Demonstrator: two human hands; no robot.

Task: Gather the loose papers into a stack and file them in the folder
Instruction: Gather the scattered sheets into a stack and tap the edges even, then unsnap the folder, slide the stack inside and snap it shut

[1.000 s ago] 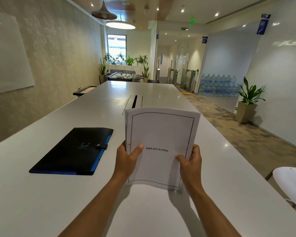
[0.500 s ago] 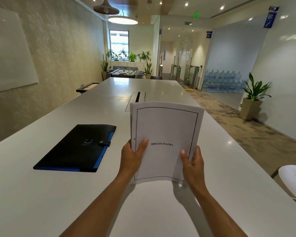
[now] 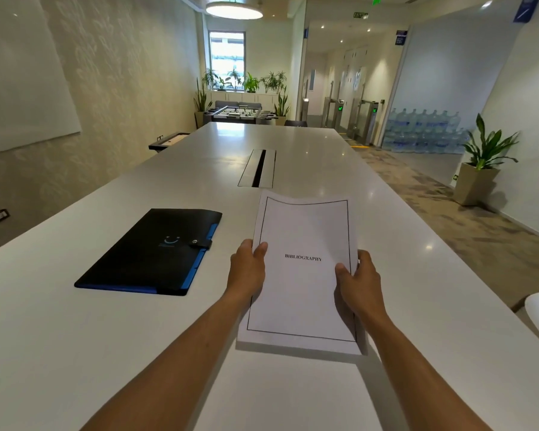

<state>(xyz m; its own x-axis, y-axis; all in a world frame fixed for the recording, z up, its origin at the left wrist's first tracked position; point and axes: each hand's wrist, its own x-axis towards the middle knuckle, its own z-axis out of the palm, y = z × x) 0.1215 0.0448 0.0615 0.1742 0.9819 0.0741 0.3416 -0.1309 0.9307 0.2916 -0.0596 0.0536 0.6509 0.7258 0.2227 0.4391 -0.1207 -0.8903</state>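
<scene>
Lowered now toward the counter point(image 3: 75, 353), the paper stack point(image 3: 305, 290) sags, light and floppy; my left hand point(image 3: 246, 272) and right hand point(image 3: 360, 281) pinch its side edges.

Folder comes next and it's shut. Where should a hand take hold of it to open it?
Judging by its pose, take the snap strap on the black folder, coming from its right side. The folder lies flat and closed, blue opening edge facing the paper stack.
</scene>
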